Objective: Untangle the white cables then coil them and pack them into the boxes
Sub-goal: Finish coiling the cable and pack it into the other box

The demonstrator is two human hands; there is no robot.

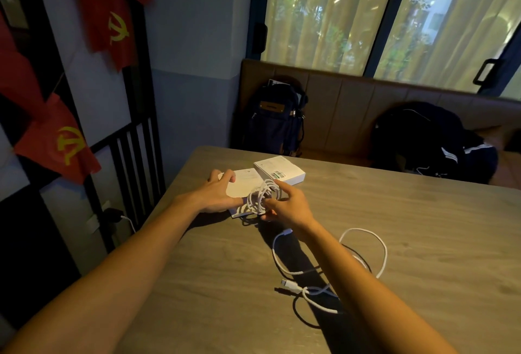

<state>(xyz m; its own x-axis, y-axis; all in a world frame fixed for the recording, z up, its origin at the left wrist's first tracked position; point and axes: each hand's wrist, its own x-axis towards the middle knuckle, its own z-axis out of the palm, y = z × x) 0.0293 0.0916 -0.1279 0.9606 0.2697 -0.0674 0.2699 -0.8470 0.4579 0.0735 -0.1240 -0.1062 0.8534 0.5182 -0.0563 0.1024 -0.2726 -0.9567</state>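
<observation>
Left hand (217,194) lies flat, fingers spread, on the near box (243,184), holding nothing. Right hand (284,204) pinches a coiled cable (260,198) just beside it, the coil touching the box's near edge; a second box (279,170) sits just behind. Loose cable (363,255) lies sprawled on the table (423,226) under the right forearm, well apart from the boxes.

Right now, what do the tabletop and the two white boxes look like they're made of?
Tabletop: grey-brown wood or wood-look laminate, matte, with visible grain streaks. Boxes, the nearer one under the left hand and the farther one: probably smooth white cardboard, sharp folded edges, with a printed label on the farther.
</observation>
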